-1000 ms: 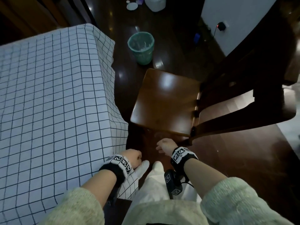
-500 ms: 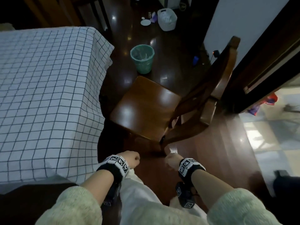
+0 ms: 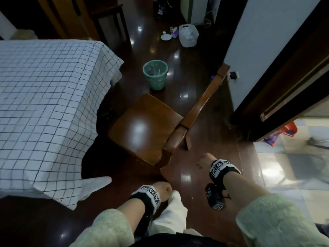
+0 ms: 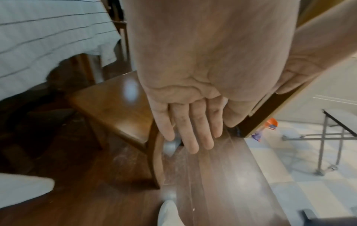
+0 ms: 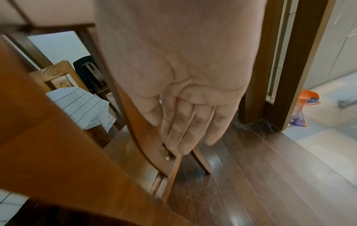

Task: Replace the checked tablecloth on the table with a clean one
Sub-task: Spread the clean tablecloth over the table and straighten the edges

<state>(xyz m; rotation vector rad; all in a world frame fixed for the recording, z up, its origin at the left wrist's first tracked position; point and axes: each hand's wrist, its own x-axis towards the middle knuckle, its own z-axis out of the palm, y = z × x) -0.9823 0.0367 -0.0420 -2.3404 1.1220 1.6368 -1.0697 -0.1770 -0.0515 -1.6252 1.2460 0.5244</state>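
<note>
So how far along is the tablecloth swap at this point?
Barely begun. Done: the brown wooden chair stands clear of the table's side, which may be preparation. In hand: nothing; the left hand and right hand hang with relaxed fingers, holding no cloth. Left: the white black-checked tablecloth covers the table and must come off, and no clean replacement cloth is in view.

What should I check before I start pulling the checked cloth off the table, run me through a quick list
1. Left hand free: ok, fingers straight, holding nothing.
2. Right hand free: ok, holding nothing.
3. Checked tablecloth clear of objects: ok on the visible part; the rest is out of view.
4. Wooden chair out of the way: not ok, it stands close beside the table's corner.
5. Clean cloth ready: cannot tell, none in view.
6. Green bin clear of the hanging edge: ok.
</note>
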